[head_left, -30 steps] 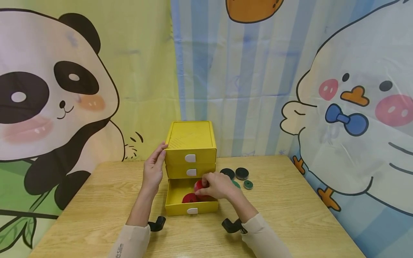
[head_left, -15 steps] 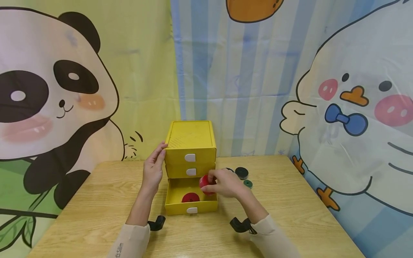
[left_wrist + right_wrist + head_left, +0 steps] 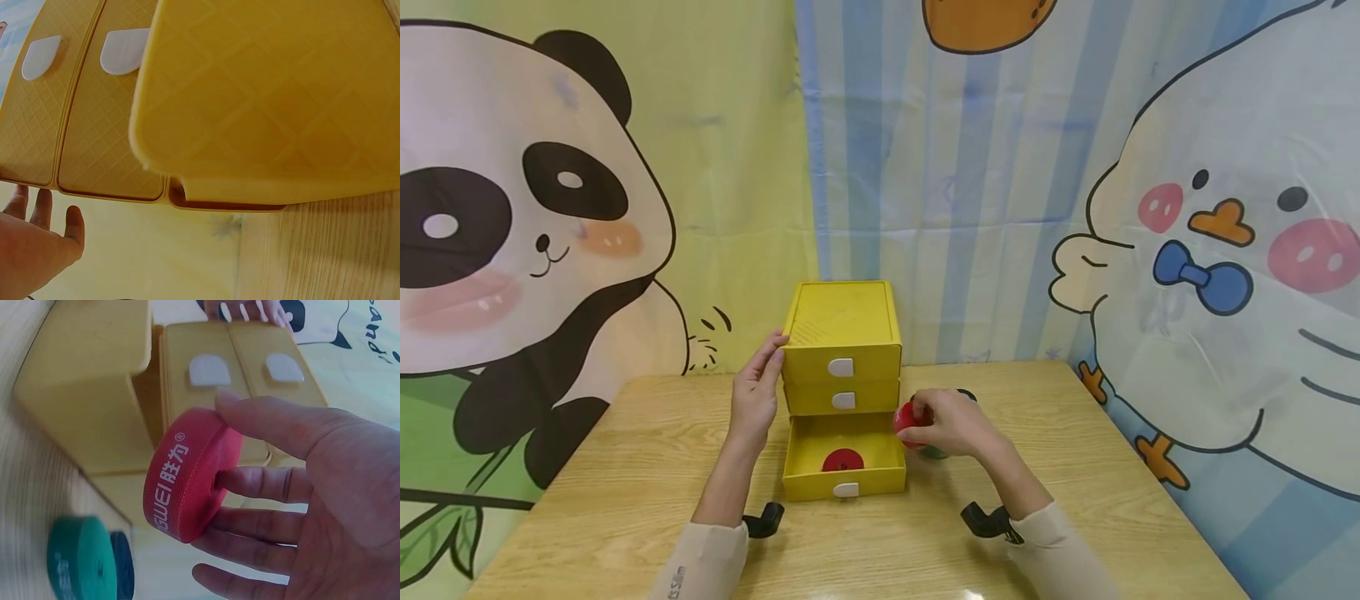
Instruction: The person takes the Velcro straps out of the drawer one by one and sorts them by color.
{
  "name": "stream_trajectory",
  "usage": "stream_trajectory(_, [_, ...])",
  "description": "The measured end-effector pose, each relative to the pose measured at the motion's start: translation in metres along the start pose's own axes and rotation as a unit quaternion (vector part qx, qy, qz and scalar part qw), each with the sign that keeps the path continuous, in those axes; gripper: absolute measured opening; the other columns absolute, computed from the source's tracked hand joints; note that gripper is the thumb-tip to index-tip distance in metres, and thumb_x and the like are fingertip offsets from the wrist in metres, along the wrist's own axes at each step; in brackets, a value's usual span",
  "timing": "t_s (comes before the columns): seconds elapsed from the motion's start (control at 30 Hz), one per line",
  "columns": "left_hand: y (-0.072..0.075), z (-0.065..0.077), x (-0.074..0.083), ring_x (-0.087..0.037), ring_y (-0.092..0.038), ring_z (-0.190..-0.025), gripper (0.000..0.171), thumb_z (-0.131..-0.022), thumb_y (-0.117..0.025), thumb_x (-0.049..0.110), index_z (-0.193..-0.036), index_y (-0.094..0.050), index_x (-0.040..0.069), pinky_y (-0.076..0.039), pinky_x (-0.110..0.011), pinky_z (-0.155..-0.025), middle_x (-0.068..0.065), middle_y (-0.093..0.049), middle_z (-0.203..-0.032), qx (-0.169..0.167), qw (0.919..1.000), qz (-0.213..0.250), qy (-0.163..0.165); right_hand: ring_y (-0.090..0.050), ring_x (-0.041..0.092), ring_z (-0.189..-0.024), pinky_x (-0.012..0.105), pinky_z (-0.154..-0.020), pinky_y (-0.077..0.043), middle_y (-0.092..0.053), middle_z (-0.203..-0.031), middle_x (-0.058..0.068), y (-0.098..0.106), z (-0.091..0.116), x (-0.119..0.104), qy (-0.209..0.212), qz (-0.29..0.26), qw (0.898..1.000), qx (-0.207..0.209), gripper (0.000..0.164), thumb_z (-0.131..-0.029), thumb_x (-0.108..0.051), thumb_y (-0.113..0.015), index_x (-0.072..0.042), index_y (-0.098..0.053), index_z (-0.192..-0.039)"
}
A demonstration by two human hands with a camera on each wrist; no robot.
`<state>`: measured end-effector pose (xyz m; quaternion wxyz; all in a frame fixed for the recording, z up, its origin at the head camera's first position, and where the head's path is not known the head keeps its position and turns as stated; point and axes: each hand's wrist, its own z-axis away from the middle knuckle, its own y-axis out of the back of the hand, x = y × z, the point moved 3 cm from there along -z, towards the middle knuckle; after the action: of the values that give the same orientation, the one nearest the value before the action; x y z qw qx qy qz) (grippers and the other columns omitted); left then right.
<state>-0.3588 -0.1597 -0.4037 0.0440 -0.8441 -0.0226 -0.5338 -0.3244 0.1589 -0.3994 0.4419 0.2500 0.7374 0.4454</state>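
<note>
A yellow drawer cabinet stands on the table with its bottom drawer pulled out. My left hand rests against the cabinet's left side, its fingertips at the edge in the left wrist view. Just right of the drawer, my right hand pinches a red roll of tape between thumb and fingers. White lettering runs along the roll's outer face. A second red roll of tape lies inside the drawer near its front. Below the held roll, the right wrist view has a green roll of tape on the table.
A dark roll stands beside the green one, and a black roll shows partly behind my right hand. The two upper drawers, with white tabs, are pushed in. A printed curtain hangs behind the wooden table.
My right hand has lifted the red roll of tape out of the bottom drawer and carried it right, past the drawer's side. My left hand has stayed on the cabinet.
</note>
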Motion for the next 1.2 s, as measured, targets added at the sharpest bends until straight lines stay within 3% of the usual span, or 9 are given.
stream_trajectory(0.1, [0.000, 0.000, 0.000, -0.012, -0.032, -0.156, 0.042, -0.110, -0.052, 0.035, -0.145, -0.062, 0.014, -0.030, -0.029, -0.128, 0.004, -0.043, -0.165, 0.001, 1.0000, -0.001, 0.000, -0.054, 0.012, -0.072, 0.026, -0.062, -0.047, -0.060, -0.077, -0.008, 0.001, 0.003, 0.010, -0.010, 0.015, 1.000, 0.002, 0.037, -0.086, -0.043, -0.086, -0.015, -0.063, -0.084])
stream_trajectory(0.47, [0.000, 0.001, 0.000, -0.012, -0.034, -0.156, 0.042, -0.109, -0.053, 0.037, -0.144, -0.063, 0.015, -0.034, -0.018, -0.122, 0.006, -0.043, -0.165, 0.003, 1.0000, -0.001, -0.002, -0.052, 0.016, -0.071, 0.029, -0.063, -0.045, -0.060, -0.077, -0.002, 0.005, 0.014, 0.043, -0.060, 0.010, 0.998, -0.028, 0.037, -0.083, -0.036, -0.090, -0.011, -0.063, -0.084])
stream_trajectory(0.77, [0.000, 0.001, 0.001, -0.012, -0.034, -0.155, 0.042, -0.109, -0.053, 0.038, -0.144, -0.063, 0.016, -0.035, -0.016, -0.120, 0.007, -0.044, -0.164, 0.001, 1.0000, -0.002, -0.002, -0.050, 0.014, -0.065, 0.027, -0.058, -0.042, -0.056, -0.068, -0.004, 0.010, 0.031, 0.066, -0.058, 0.083, 0.991, -0.090, 0.043, -0.076, -0.033, -0.094, -0.015, -0.057, -0.067])
stream_trajectory(1.0, [-0.001, 0.001, 0.001, -0.012, -0.033, -0.156, 0.043, -0.109, -0.053, 0.039, -0.145, -0.062, 0.017, -0.034, -0.018, -0.122, 0.008, -0.043, -0.165, -0.001, 1.0000, -0.004, 0.001, -0.054, 0.015, -0.070, 0.028, -0.059, -0.047, -0.060, -0.075, -0.002, 0.013, 0.040, 0.076, -0.115, 0.091, 0.979, -0.144, 0.037, -0.074, -0.030, -0.096, -0.014, -0.062, -0.074])
stream_trajectory(1.2, [0.000, 0.001, 0.000, -0.014, -0.032, -0.157, 0.042, -0.110, -0.052, 0.036, -0.145, -0.061, 0.015, -0.034, -0.021, -0.123, 0.003, -0.041, -0.166, -0.002, 1.0000, 0.001, -0.001, -0.058, 0.016, -0.073, 0.029, -0.063, -0.053, -0.063, -0.080, -0.002, 0.007, 0.041, 0.083, -0.149, 0.083, 0.972, -0.159, 0.035, -0.074, -0.031, -0.096, -0.011, -0.068, -0.082])
